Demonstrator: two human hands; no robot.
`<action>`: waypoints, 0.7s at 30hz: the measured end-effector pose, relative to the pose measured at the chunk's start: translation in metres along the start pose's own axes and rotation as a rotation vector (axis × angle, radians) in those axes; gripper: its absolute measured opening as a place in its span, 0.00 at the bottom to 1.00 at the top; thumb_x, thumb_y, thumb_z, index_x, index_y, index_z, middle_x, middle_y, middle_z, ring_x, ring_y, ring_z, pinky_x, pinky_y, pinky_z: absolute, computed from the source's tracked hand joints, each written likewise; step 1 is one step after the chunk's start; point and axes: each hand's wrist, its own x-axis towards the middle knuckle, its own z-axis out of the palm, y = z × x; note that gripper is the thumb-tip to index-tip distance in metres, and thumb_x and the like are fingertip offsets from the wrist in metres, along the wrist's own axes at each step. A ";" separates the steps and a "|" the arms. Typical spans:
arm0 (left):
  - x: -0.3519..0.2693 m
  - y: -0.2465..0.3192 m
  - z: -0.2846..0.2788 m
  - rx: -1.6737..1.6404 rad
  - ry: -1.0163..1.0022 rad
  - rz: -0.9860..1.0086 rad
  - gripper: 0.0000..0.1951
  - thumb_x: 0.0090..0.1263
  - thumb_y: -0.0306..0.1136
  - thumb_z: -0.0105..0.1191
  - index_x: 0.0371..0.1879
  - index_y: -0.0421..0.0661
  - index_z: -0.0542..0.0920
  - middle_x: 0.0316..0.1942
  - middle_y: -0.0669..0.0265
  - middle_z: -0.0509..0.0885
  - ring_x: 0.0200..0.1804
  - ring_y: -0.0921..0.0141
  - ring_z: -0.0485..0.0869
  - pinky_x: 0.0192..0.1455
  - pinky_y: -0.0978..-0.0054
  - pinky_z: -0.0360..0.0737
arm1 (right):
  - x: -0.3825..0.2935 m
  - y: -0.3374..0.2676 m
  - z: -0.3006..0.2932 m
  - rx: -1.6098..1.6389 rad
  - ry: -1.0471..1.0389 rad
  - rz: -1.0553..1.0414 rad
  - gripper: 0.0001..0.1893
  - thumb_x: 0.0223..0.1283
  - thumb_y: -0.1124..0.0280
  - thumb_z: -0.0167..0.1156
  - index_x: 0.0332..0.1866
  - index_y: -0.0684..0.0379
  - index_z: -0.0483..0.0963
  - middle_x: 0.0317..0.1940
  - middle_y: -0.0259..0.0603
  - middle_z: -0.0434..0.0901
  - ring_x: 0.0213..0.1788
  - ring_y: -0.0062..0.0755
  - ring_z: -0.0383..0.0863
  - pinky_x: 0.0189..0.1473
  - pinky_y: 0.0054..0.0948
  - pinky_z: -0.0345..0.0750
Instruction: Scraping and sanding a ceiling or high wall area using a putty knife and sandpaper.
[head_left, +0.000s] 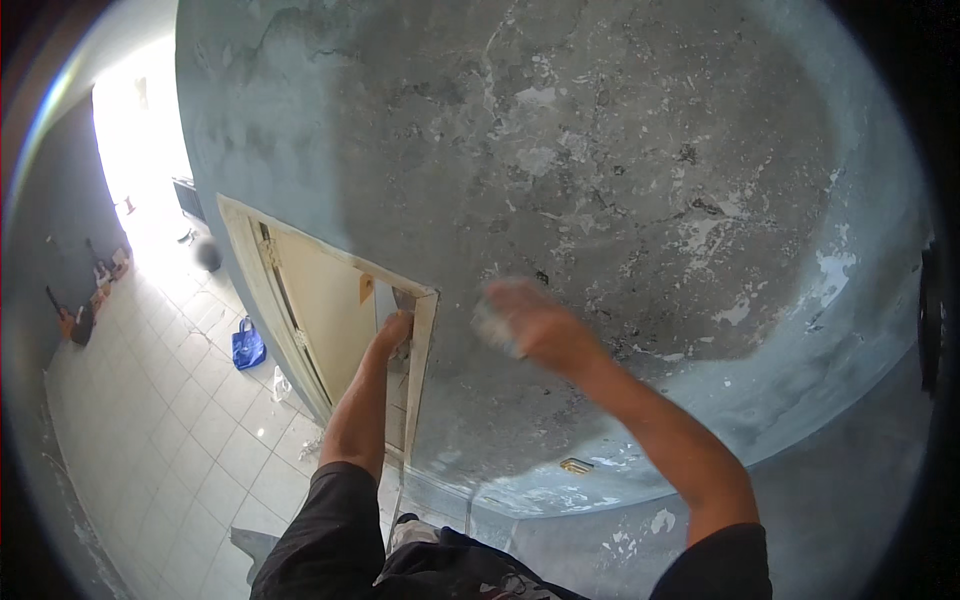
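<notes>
My right hand (536, 322) is up against the patchy grey plaster wall (600, 187), blurred by motion. It grips a whitish, crumpled-looking piece (491, 324), too blurred to name, held on the wall just right of the doorway. My left hand (397, 330) reaches to the inner edge of the wooden door frame (424, 360), fingers curled near its right upright; whether they close on the frame is hidden. The wall's middle is dark grey with flaking white paint spots, bordered by pale blue-green paint.
A cream door (319, 300) stands in the frame. On the tiled floor (225, 427) at left are a blue bag (247, 345) and a white plastic bag (281, 384). Farther off, several objects lie along the left wall. A socket plate (577, 466) is set low in the wall.
</notes>
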 end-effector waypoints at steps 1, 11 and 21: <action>-0.010 0.002 0.012 0.089 -0.073 0.060 0.20 0.71 0.44 0.51 0.48 0.39 0.83 0.48 0.44 0.85 0.47 0.45 0.84 0.51 0.54 0.80 | -0.019 0.022 -0.023 0.149 0.064 0.240 0.25 0.61 0.76 0.56 0.66 0.66 0.72 0.71 0.46 0.71 0.70 0.42 0.73 0.75 0.40 0.67; -0.227 0.075 0.014 0.400 0.627 0.065 0.25 0.76 0.37 0.49 0.70 0.42 0.68 0.51 0.40 0.83 0.52 0.43 0.82 0.57 0.50 0.76 | -0.056 0.042 -0.075 -0.179 0.240 0.445 0.33 0.61 0.81 0.50 0.76 0.58 0.63 0.75 0.45 0.66 0.74 0.47 0.68 0.76 0.43 0.64; -0.239 0.195 0.047 0.612 0.534 0.850 0.31 0.76 0.31 0.51 0.78 0.53 0.60 0.47 0.50 0.80 0.44 0.48 0.82 0.46 0.54 0.80 | -0.114 0.091 -0.180 -0.400 0.755 0.885 0.22 0.71 0.77 0.49 0.69 0.58 0.72 0.70 0.45 0.72 0.71 0.45 0.72 0.71 0.44 0.67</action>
